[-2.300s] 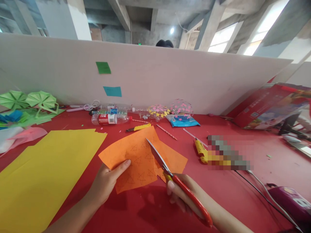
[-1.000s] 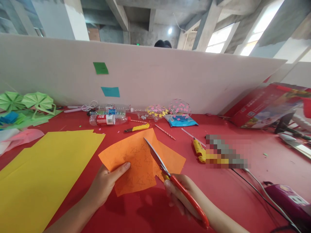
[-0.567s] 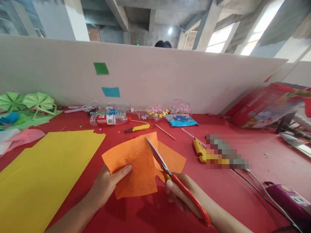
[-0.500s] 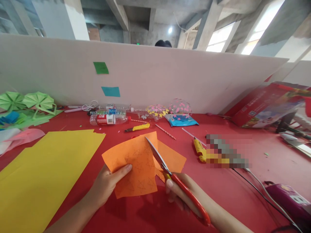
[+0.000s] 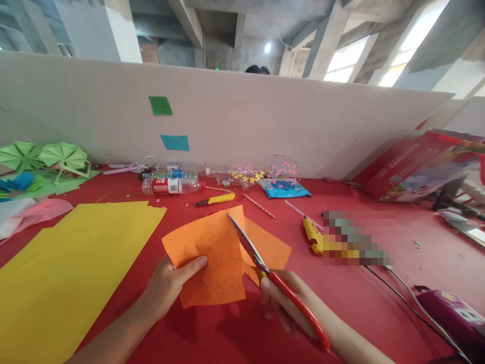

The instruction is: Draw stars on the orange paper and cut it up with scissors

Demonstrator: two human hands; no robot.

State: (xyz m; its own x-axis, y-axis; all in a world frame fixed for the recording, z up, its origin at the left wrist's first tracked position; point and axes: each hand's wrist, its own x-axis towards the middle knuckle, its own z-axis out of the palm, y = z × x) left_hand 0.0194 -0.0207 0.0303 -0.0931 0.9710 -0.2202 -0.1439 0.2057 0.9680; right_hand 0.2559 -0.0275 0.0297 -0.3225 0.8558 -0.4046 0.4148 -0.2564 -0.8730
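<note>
My left hand (image 5: pixel 180 278) pinches a sheet of orange paper (image 5: pixel 206 253) by its left side, thumb on top. Several stars are drawn in pencil on the sheet. My right hand (image 5: pixel 284 298) grips red-handled scissors (image 5: pixel 295 298), whose blades lie over the sheet's right part, pointing up and left. Whether the blades are fully closed is hard to tell. Behind the scissors, another piece of orange paper (image 5: pixel 269 245) shows, partly covered by the held sheet. My right fingers are partly hidden behind the handle.
Yellow sheets (image 5: pixel 76 263) lie at left. Beyond my hands are a yellow utility knife (image 5: pixel 215 199), a pencil (image 5: pixel 259 206), plastic bottles (image 5: pixel 162 186) and a blue packet (image 5: pixel 286 189). A yellow glue gun (image 5: pixel 312 236) lies right, with cables nearby. A white partition (image 5: pixel 246 116) stands behind.
The view has shifted very slightly. Both hands, the orange paper and the scissors keep almost the same position.
</note>
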